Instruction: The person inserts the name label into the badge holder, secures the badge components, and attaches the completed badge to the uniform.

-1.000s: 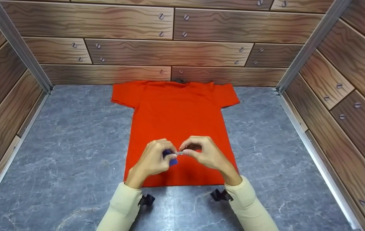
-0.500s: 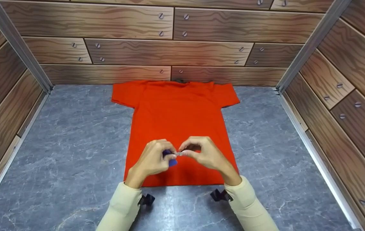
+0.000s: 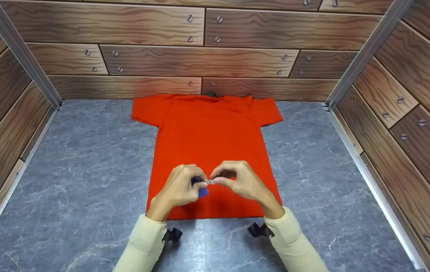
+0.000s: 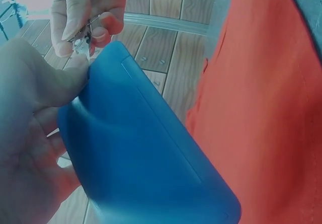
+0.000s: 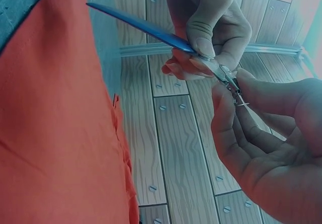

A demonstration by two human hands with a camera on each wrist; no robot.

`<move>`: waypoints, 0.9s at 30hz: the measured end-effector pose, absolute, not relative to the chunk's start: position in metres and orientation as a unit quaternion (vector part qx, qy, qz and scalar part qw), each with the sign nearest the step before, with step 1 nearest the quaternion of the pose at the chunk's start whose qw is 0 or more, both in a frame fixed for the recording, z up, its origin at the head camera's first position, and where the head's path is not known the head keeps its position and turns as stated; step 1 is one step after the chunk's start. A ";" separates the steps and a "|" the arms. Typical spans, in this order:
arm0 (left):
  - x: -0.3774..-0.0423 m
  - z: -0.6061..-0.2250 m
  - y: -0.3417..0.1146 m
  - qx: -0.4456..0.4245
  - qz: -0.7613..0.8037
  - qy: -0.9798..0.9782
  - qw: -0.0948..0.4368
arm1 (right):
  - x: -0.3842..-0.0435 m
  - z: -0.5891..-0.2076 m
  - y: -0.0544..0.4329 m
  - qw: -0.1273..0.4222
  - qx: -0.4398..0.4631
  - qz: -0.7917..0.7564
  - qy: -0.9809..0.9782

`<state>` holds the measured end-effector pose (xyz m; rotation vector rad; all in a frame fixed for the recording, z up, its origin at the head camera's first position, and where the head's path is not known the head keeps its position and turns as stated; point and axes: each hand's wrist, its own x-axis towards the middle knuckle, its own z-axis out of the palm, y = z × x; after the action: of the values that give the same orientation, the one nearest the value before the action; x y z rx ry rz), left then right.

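My left hand (image 3: 181,185) pinches a flat blue badge holder (image 4: 141,143) near its narrow end, thumb on top. The badge has rounded corners and a thin seam along one side. A small metal clip (image 5: 225,75) with a pin-like wire is joined to it by a clear strap. My right hand (image 3: 241,179) pinches this clip between thumb and fingertips, so the two hands nearly meet. Both are above the lower part of a red T-shirt (image 3: 207,139), which lies flat with its sleeves spread. Fingers partly cover the clip, and its opening is hard to make out.
The shirt lies on a grey marbled table (image 3: 94,158), its collar near the back wall (image 3: 200,60). Wood-patterned panels enclose the back and both sides, with metal rails (image 3: 373,196) along the edges. Small black mounts (image 3: 173,235) sit at the wrists.
Both hands stay almost in place. The fingertips and the clip between them shift very slightly; the shirt has not moved.
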<state>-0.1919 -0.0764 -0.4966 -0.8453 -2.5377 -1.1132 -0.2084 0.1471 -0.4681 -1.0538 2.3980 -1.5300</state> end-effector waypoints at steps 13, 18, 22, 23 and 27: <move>-0.193 -0.498 -0.078 -0.285 -0.422 -0.858 0.068 | -0.208 -0.464 0.149 0.061 -0.337 -0.507 0.791; -0.194 -0.497 -0.080 -0.293 -0.440 -0.847 0.050 | -0.208 -0.463 0.151 0.062 -0.337 -0.509 0.789; -0.195 -0.497 -0.080 -0.300 -0.451 -0.840 0.046 | -0.209 -0.462 0.152 0.063 -0.349 -0.517 0.779; -0.196 -0.498 -0.080 -0.303 -0.454 -0.837 0.046 | -0.209 -0.462 0.152 0.063 -0.354 -0.519 0.775; -0.197 -0.498 -0.080 -0.309 -0.467 -0.827 0.047 | -0.210 -0.463 0.153 0.067 -0.368 -0.530 0.761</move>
<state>-0.1969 -0.0801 -0.4983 -0.9417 -2.5245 -1.4253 -0.2100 0.1530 -0.4631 -1.1092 2.2930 -1.5987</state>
